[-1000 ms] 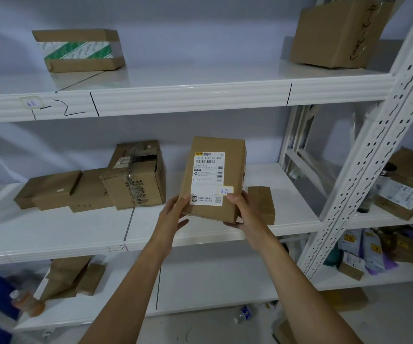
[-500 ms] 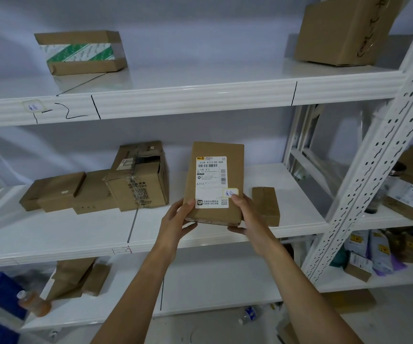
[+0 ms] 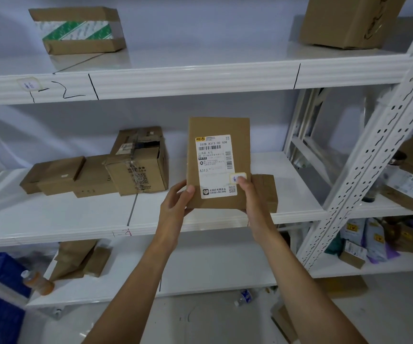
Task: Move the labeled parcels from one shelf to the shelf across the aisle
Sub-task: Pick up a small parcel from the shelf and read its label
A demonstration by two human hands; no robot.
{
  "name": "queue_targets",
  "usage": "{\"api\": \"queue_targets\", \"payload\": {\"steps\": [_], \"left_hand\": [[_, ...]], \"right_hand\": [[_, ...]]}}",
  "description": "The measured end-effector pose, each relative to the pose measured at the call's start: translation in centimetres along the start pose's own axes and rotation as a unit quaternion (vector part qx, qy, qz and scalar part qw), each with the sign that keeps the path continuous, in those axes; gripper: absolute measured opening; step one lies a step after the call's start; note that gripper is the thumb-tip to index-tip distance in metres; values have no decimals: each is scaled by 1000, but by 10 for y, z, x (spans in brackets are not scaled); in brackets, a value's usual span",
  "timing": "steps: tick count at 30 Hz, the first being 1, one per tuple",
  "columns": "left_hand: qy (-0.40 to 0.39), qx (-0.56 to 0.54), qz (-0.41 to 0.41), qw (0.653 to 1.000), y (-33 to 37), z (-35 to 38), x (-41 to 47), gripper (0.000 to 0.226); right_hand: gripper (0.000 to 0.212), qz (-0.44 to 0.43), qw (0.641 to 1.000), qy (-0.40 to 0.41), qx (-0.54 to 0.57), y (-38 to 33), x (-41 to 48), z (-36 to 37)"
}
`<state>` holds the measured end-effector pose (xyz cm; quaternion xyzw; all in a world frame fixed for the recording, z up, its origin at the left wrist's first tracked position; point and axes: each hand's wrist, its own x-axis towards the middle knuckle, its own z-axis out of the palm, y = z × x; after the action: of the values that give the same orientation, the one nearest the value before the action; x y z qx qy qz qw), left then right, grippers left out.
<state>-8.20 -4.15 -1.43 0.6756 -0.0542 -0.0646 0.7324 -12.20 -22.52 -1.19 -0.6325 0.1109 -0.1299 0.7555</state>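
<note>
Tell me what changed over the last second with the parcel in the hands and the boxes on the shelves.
The labeled parcel turned from a slight tilt to upright, label facing the camera, and sits a bit lower against the middle shelf. The left hand and right hand kept their hold on its lower corners; nothing was let go. The taped open box, the flat boxes and the green-taped box stayed put.

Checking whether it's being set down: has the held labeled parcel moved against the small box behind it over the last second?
Yes. The labeled parcel, in both hands, has shifted right, now overlapping the small box it earlier cleared.
</note>
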Motion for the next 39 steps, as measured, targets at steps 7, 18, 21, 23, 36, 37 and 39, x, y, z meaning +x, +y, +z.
{"api": "queue_targets", "payload": {"steps": [7,18,21,23,36,37,39], "left_hand": [[-1,16,48,999,4,7,-15,85],[25,101,108,989,-2,27,-26,101],[20,74,88,993,1,25,-25,95],[21,38,55,998,4,21,-22,90],[-29,-263,-126,956,-20,-9,-2,57],[-25,-266,-124,956,-21,-9,-2,57],[-21,-262,-120,957,-21,-10,-2,56]], "right_hand": [[42,62,995,21,69,1,-3,-8],[52,92,971,-12,222,21,-12,-22],[57,79,980,-17,181,16,-13,-18],[57,77,987,-13,139,8,-13,-14],[82,-127,981,29,-142,13,-28,32],[83,-133,979,34,-149,12,-31,34],[85,-130,979,39,-150,11,-32,36]]}}
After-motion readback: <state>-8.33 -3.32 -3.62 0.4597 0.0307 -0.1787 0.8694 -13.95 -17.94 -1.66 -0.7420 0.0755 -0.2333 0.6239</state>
